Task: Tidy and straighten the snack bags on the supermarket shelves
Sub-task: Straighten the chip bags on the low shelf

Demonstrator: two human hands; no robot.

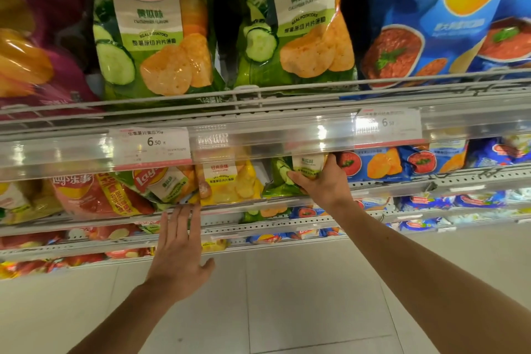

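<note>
Cucumber-flavour Lay's bag [290, 178] stands on the second shelf, under the clear price rail [258, 138], between a yellow classic-flavour bag [230, 184] and blue tomato-flavour bags [373, 165]. The right hand [321, 181] grips its front, thumb and fingers curled round the pack. The left hand [179, 250] hovers flat below the shelf edge [230, 208], fingers straight and close together, holding nothing. Above, two large cucumber bags [155, 31] stand upright beside a blue bag [431, 23].
</note>
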